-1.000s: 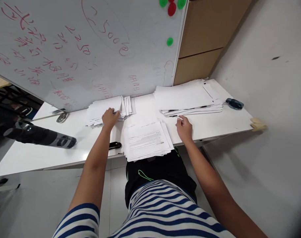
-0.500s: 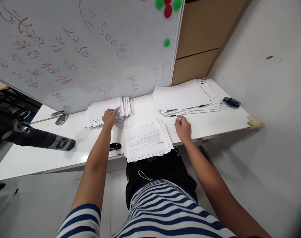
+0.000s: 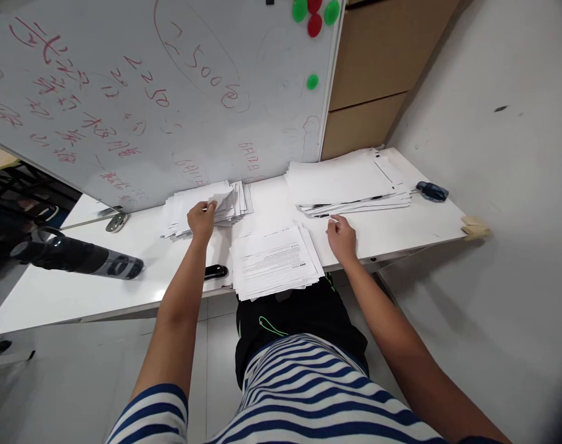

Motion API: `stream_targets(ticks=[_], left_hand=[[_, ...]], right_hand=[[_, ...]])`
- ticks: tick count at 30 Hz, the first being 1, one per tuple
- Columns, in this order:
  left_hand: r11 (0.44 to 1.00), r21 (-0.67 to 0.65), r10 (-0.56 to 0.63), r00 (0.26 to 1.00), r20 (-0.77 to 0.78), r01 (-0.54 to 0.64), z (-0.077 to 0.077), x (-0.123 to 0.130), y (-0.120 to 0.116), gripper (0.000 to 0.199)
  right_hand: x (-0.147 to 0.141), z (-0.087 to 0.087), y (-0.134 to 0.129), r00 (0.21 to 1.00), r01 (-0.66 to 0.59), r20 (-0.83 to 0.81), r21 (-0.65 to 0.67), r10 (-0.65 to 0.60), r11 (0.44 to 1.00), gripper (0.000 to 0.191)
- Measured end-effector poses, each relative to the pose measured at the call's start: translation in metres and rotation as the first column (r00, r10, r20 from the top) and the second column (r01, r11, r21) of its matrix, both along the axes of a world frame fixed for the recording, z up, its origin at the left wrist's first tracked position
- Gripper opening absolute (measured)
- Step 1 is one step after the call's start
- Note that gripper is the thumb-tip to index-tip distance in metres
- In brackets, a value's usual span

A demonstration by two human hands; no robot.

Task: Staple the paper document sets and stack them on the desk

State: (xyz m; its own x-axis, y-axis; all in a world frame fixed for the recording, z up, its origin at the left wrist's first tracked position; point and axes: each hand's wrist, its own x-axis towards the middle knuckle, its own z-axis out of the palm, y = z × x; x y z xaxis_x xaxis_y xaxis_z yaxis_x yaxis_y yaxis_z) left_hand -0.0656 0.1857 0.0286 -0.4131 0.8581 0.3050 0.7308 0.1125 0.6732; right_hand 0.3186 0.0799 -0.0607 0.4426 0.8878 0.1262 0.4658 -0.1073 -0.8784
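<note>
Holding the right corner of the top sheet (image 3: 222, 200), slightly raised: left hand (image 3: 201, 221), head view, thumb and fingers pinched together at the left paper stack (image 3: 181, 205).

Right hand (image 3: 342, 239): fingers curled inward, set at the near edge of the tabletop (image 3: 266, 200), just beside the right paper stack (image 3: 340, 184); whether anything is gripped, cannot tell.

Paper, three lots. Left stack: loose, its sheets fanned at the right side, lying toward the far edge, below the whiteboard (image 3: 262, 129). Middle paper stack (image 3: 274, 265): printed sheet uppermost, lying between the two forearms and jutting past the near edge. Right stack: large sheets, top one mostly blank, lying toward the far right corner, near the brown cardboard (image 3: 368, 123).

Sundries. One glossy black object (image 3: 215, 272), near edge, just left of the middle stack. One dark bottle (image 3: 86, 258), left part of the tabletop. One grey mouse-like item (image 3: 117, 222), by the whiteboard's lower edge. One dark blue item (image 3: 432, 191), right edge. One tan piece (image 3: 475, 228), near right corner. Red writing and round magnets, green and red, on the whiteboard.
</note>
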Motion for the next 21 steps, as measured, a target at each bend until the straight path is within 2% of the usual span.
stream_targets(ticks=[4,7,11,14,15,16,18,20,21], left_hand=[[0.988,0.102,-0.125,0.983,0.134,0.112,0.021,0.012,-0.017,0.026],[0.964,0.177,-0.247,0.915,0.319,0.199,0.041,0.027,-0.041,0.027],[0.884,0.362,-0.459,0.699,0.548,0.296,0.073,0.048,-0.087,0.033],[0.835,0.51,-0.53,0.549,0.646,0.207,0.087,0.06,-0.123,0.034],[0.83,0.539,-0.527,0.517,0.674,0.144,0.087,0.064,-0.133,0.033],[0.829,0.554,-0.512,0.494,0.703,0.07,0.085,0.068,-0.143,0.033],[0.832,0.549,-0.461,0.451,0.764,-0.08,0.073,0.077,-0.16,0.032],[0.853,0.493,-0.401,0.388,0.83,-0.173,0.056,0.085,-0.174,0.031],[0.868,0.454,-0.369,0.352,0.86,-0.199,0.046,0.088,-0.18,0.031]], right_hand=[[-0.001,0.001,-0.001,1.0,0.0,-0.009,0.009,0.0,1.0,0.045],[0.0,0.001,-0.001,1.0,-0.002,-0.024,0.005,0.002,1.0,0.046],[-0.002,0.008,-0.006,0.993,-0.036,-0.111,0.044,0.041,0.998,0.052],[-0.018,0.026,-0.031,0.962,-0.125,-0.219,0.19,0.166,0.974,0.062],[-0.027,0.034,-0.044,0.923,-0.211,-0.263,0.264,0.28,0.941,0.068],[-0.037,0.043,-0.059,0.85,-0.297,-0.333,0.339,0.409,0.892,0.077],[-0.06,0.058,-0.092,0.616,-0.424,-0.471,0.476,0.631,0.77,0.092],[-0.081,0.069,-0.121,0.389,-0.5,-0.583,0.516,0.713,0.695,0.1],[-0.09,0.072,-0.132,0.322,-0.499,-0.623,0.528,0.713,0.687,0.1]])
